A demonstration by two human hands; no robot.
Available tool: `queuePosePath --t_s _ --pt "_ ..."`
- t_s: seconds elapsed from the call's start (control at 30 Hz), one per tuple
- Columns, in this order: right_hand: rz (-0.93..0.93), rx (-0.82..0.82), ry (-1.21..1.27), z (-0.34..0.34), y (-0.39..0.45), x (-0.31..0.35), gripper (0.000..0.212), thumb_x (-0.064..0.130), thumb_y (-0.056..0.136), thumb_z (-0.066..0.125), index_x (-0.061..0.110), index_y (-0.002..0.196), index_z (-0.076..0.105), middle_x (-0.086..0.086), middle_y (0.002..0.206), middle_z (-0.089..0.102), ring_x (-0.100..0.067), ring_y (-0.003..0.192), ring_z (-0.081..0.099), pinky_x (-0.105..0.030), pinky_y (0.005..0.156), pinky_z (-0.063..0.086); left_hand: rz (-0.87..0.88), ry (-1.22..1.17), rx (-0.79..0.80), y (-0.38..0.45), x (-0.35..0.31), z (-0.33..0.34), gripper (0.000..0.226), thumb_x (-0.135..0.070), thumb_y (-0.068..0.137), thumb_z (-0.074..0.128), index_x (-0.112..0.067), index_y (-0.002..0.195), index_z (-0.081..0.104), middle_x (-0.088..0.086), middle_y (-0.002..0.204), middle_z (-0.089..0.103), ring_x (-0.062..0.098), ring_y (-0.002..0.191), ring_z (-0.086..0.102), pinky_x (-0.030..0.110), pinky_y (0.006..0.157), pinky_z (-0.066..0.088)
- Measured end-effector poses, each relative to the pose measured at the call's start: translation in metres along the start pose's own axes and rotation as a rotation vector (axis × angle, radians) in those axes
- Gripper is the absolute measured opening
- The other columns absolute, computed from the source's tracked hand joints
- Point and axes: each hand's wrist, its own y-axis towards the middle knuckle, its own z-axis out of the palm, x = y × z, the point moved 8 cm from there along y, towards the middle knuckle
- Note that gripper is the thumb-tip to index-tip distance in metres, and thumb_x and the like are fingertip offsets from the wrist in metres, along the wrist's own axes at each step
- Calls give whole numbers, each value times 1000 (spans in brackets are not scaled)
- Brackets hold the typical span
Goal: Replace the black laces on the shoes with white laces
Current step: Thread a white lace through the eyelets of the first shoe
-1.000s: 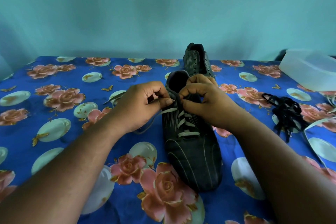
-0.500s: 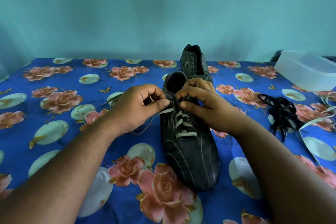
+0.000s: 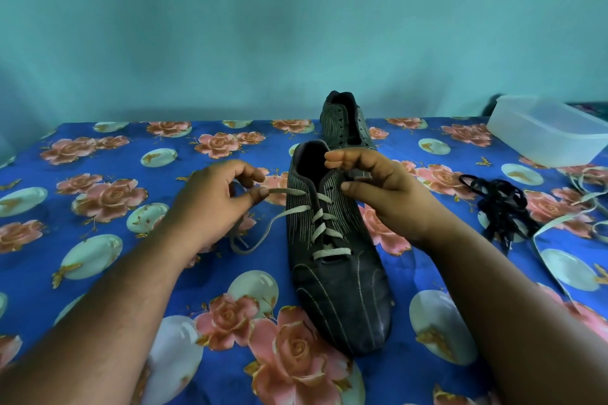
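The near shoe [image 3: 335, 260] lies at centre frame, toe toward the viewer, laced partway with the white lace [image 3: 324, 233]. A lace end is pinched in the left hand [image 3: 210, 204] grip, left of the shoe. The eyelet flap is pinched by the right hand [image 3: 381, 194]. The black laces [image 3: 500, 204] are piled at right, with bare surface [image 3: 98, 148] at upper left.

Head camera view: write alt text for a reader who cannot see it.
A person's left hand pinches a white lace threaded partway up a dark shoe, while the right hand holds the shoe's collar. A second shoe stands behind on a floral cloth, black laces to the right.
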Motion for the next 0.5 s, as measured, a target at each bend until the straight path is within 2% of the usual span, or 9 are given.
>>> queuePosePath --t_s 0.07,0.1,0.17,0.2,0.23,0.3,0.37,0.43,0.5 --pt "-25 -52 -54 -1 0 5 39 -6 98 58 19 127 64 14 121 70 2 107 64 -14 88 48 117 135 -71 -3 -15 -9 21 -45 87 72 -27 93 65 -9 88 63 8 65 67 26 57 54" --pt "-40 -78 -94 -1 -1 8 36 -3 98 60 22 123 65 20 115 70 6 99 64 -12 85 47 139 133 -29 -5 -21 -7 27 -53 86 68 -26 88 64 -10 81 65 6 63 64 23 58 51" --pt "-89 -134 -171 -3 -2 12 28 5 98 65 24 117 68 19 107 70 5 93 62 -11 83 45 102 71 157 -11 -24 7 42 -64 87 60 -24 80 66 -13 73 68 9 67 68 25 60 51" --pt "-132 -156 -216 -3 -3 15 23 9 97 68 24 114 69 14 106 70 0 95 62 -11 85 44 106 116 238 -14 -24 15 51 -71 88 56 -22 76 67 -10 67 66 10 70 68 29 61 49" --pt "-182 -165 -272 -2 -4 19 18 15 95 70 25 111 70 9 104 69 -6 98 61 -13 87 43 128 189 297 -17 -24 21 60 -75 88 53 -19 75 67 -3 63 62 13 64 65 33 60 47" --pt "-273 -150 -385 4 -5 27 15 29 91 74 27 105 70 4 98 67 -14 98 59 -21 87 43 143 189 376 -20 -26 27 58 -70 89 59 -14 75 67 12 63 59 21 55 56 38 58 47" --pt "-347 -116 -494 12 -5 34 25 45 86 76 28 104 71 6 94 65 -17 98 58 -27 86 44 148 52 379 -22 -34 25 44 -54 88 65 -13 73 66 19 68 58 23 57 53 37 59 49" --pt "-373 -90 -582 20 -5 37 38 57 79 77 29 104 74 13 92 61 -14 97 55 -32 87 46 141 -112 362 -25 -46 20 39 -45 88 64 -12 68 65 19 68 56 16 58 51 17 61 46" --pt "-378 -83 -662 28 -5 39 41 62 76 76 32 103 76 19 92 55 -13 95 51 -39 86 47 115 -268 373 -28 -54 20 41 -39 93 63 -7 67 67 12 63 56 10 55 47 9 60 42"
